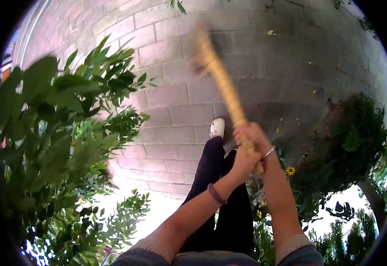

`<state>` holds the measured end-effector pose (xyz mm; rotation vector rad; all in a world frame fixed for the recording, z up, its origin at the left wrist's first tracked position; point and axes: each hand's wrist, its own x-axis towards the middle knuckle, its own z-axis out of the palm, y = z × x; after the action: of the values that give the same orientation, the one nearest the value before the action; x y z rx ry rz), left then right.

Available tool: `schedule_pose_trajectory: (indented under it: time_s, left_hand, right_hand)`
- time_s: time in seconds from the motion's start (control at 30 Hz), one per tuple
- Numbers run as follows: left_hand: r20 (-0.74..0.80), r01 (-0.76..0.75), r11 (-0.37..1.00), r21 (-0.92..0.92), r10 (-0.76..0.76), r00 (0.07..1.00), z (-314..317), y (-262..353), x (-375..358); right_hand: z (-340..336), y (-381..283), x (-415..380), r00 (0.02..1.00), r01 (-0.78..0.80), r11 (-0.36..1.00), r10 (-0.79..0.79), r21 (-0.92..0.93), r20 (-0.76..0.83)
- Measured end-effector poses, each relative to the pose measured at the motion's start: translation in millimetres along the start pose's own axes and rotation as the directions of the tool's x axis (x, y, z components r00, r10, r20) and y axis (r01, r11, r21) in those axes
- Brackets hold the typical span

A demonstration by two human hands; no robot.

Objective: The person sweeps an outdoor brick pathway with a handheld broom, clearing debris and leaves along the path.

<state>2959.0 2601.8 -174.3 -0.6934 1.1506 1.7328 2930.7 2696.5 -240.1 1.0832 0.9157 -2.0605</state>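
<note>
Left hand (pixel 244 162) nearest, fingers clenched round the lower part of a long yellow stick (pixel 225 84); stick's short butt pokes out past it, about 5 o'clock. Right hand (pixel 254 134) just beyond, also grasping the stick, at about 1 o'clock from the left hand. So both grips closed on the same thing, none released. Stick's long axis runs from butt up to 11 o'clock; most of its length lies beyond the grip. Right hand is nearer the far end, left nearer the butt. Far end blurred, can't tell its shape or whether it touches the ground. Dark trousers (pixel 207 166) below the hands, white shoe (pixel 218 127) at 10 o'clock from the grip. Yellow flower (pixel 290 171) at 4 o'clock, near the right forearm. Leafy bush (pixel 91 93) at 10 o'clock, dark shrub (pixel 357 133) at 3. Grey paving blocks (pixel 171 95) underneath, few fallen leaves (pixel 271 33) toward 12.
</note>
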Motion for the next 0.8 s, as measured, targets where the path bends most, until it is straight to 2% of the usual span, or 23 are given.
schedule_pose_trajectory:
  time_s: [0.07,0.1,0.13,0.2,0.23,0.27,0.33,0.37,0.4,0.43,0.47,0.53,0.6,0.63,0.67,0.7,0.73,0.8]
  left_hand:
    - [0.075,0.099,0.982,0.158,-0.112,0.991,23.3,42.6,27.8]
    - [0.108,0.141,0.961,0.239,-0.170,0.979,34.2,59.8,38.7]
    - [0.107,0.195,0.966,0.169,-0.215,0.971,38.8,73.3,44.2]
    - [0.073,0.119,0.855,0.504,-0.179,0.981,51.9,85.8,33.5]
    - [0.059,0.056,0.845,0.532,-0.103,0.993,49.0,67.5,25.8]
    - [0.035,0.006,0.826,0.564,-0.032,0.999,41.8,43.4,8.5]
    - [-0.124,0.123,0.928,0.352,-0.084,0.989,43.7,28.8,-37.1]
    - [-0.245,0.118,0.950,0.289,-0.046,0.968,44.0,17.5,-55.6]
    - [-0.370,0.102,0.969,0.223,-0.013,0.929,44.4,8.2,-70.7]
    - [-0.404,0.123,0.981,0.149,-0.053,0.913,39.2,-0.2,-73.6]
    - [-0.433,0.136,0.988,0.073,-0.091,0.897,28.7,-9.2,-71.5]
    - [-0.468,0.111,0.987,-0.116,-0.153,0.870,23.9,-16.0,-66.2]
    - [-0.452,0.104,0.977,-0.184,-0.178,0.874,31.6,-24.4,-44.5]
    - [-0.355,0.200,0.965,-0.169,-0.249,0.901,43.3,-26.9,-32.3]
    - [-0.255,0.300,0.942,-0.148,-0.330,0.909,59.3,-33.9,-21.9]
    - [-0.194,0.269,0.959,-0.093,-0.282,0.939,82.3,-52.9,-13.4]
    - [-0.111,0.225,0.974,-0.037,-0.227,0.967,110.2,-76.1,-1.3]
    - [-0.043,-0.019,0.996,0.086,0.022,0.999,166.9,-105.2,25.2]
  right_hand:
    - [-13.0,-52.8,-10.2,0.968,0.228,0.970,-0.216,0.084,-0.125]
    - [-12.3,-74.1,-13.7,0.948,0.279,0.954,-0.255,0.111,-0.192]
    - [-11.9,-89.4,-18.2,0.918,0.337,0.932,-0.294,0.133,-0.265]
    - [-10.4,-89.9,-36.8,0.885,0.422,0.890,-0.363,0.172,-0.293]
    - [-8.0,-83.0,-47.1,0.873,0.452,0.870,-0.386,0.196,-0.300]
    - [-4.4,-70.0,-54.9,0.913,0.380,0.890,-0.318,0.252,-0.253]
    - [6.1,-33.1,-58.8,0.981,0.187,0.933,-0.162,0.308,-0.106]
    - [12.4,-10.6,-56.4,0.998,0.067,0.954,-0.068,0.292,-0.007]
    - [18.5,9.0,-54.6,0.984,-0.113,0.943,0.063,0.311,0.167]
    - [26.1,28.9,-46.8,0.955,-0.147,0.967,0.084,0.206,0.284]
    - [28.4,52.5,-33.1,0.900,-0.185,0.963,0.088,0.193,0.427]
    - [30.5,63.4,-18.6,0.850,-0.312,0.950,0.275,0.008,0.448]
    - [5.3,69.5,-1.7,0.872,-0.287,0.957,0.278,-0.039,0.403]
    - [-14.3,72.0,3.7,0.881,-0.282,0.957,0.285,-0.064,0.377]
    - [-50.6,70.9,2.7,0.912,-0.268,0.963,0.257,-0.008,0.321]
    - [-76.7,12.5,-38.1,0.955,-0.211,0.976,0.216,-0.050,0.200]
    - [-112.8,-1.4,-59.5,0.976,-0.166,0.986,0.161,0.024,0.145]
    - [-166.4,-40.8,-96.7,0.989,-0.031,0.999,0.035,0.025,-0.143]
